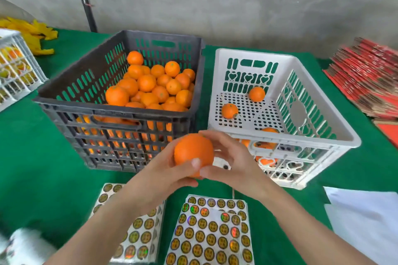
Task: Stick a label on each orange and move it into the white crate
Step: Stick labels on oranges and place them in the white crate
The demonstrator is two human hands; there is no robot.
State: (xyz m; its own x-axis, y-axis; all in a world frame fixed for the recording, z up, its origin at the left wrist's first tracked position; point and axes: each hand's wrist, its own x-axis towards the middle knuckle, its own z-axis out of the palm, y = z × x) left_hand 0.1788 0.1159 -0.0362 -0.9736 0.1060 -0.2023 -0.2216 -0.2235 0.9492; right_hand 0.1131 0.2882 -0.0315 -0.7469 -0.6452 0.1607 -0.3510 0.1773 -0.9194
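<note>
An orange (192,151) is held in mid-air in front of the two crates. My left hand (160,175) grips it from below and the left, thumb across its front. My right hand (233,161) curls round its right side, thumb at its lower edge. The dark grey crate (86,105) on the left holds several oranges (150,86). In the white crate (323,127) on the right lie a few oranges (256,94), one of them (229,111) near its left wall. Sheets of round shiny labels (212,232) lie on the green cloth below my hands.
A second label sheet (140,234) lies at lower left. White paper (366,217) sits at lower right, red flattened cartons (370,79) at far right. Another white crate (15,66) and yellow items (36,34) stand at far left.
</note>
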